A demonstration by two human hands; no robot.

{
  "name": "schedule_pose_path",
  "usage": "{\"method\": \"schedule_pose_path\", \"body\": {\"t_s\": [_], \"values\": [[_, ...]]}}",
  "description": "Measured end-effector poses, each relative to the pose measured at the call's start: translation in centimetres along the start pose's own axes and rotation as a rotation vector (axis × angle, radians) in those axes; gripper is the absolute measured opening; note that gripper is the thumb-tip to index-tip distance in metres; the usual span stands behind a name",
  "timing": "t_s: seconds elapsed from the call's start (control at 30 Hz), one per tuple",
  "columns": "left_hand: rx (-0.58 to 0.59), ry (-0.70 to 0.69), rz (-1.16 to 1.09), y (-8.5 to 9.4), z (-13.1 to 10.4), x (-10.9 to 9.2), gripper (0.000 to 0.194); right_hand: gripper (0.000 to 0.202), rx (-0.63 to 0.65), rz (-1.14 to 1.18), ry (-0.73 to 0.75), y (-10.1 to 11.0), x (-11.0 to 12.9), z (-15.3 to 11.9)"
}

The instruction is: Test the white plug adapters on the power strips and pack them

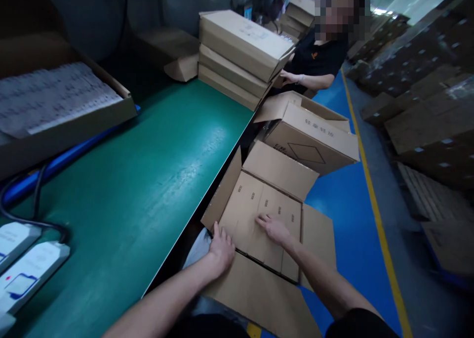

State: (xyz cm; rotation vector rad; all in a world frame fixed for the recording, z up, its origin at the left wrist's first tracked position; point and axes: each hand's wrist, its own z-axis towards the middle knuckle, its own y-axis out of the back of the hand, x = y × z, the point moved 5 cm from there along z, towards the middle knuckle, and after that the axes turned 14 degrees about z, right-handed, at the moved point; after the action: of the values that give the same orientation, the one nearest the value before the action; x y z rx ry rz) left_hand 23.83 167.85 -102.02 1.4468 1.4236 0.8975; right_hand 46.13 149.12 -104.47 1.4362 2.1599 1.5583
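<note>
A large cardboard carton (318, 234) stands in front of me beside the table, its flaps folded outward. Flat brown boxes (240, 214) with small printed marks fill it in a row. My left hand (222, 249) rests at the carton's near left corner, its fingers apart and nothing held. Over the middle of the packed boxes is my right hand (273, 228), fingers bent with the tips touching a box top; whether they grip anything is too small to tell.
A green table (148, 180) runs along the left, bearing stacked boxes (237, 51), an open tray box (129, 108) and power strips (40, 274). Beyond my carton stands another carton (314, 140), near a person in black (322, 56). Boxes (429, 130) line the right.
</note>
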Motion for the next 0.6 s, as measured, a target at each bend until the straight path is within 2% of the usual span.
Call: {"method": "schedule_pose_path", "body": {"t_s": [0.17, 0.23, 0.33, 0.47, 0.6], "values": [[0.011, -0.014, 0.059, 0.6, -0.4, 0.9, 0.05, 0.032, 0.078, -0.025, 0.149, 1.7, 0.6, 1.7], [0.013, -0.02, 0.096, 0.7, -0.6, 1.6, 0.049, 0.023, 0.072, -0.023, 0.156, 1.6, 1.1, 2.8], [0.007, -0.021, 0.104, 0.8, -1.0, 2.5, 0.051, 0.02, 0.015, -0.007, 0.11, 1.4, 1.4, 3.7], [0.037, -0.046, 0.127, 0.7, -0.9, 3.5, 0.053, 0.028, -0.151, 0.05, -0.031, 2.0, 0.0, 2.4], [0.089, -0.05, 0.142, 0.8, 0.3, 4.0, 0.059, 0.065, -0.391, 0.181, -0.29, 2.7, -3.6, -1.7]]}}
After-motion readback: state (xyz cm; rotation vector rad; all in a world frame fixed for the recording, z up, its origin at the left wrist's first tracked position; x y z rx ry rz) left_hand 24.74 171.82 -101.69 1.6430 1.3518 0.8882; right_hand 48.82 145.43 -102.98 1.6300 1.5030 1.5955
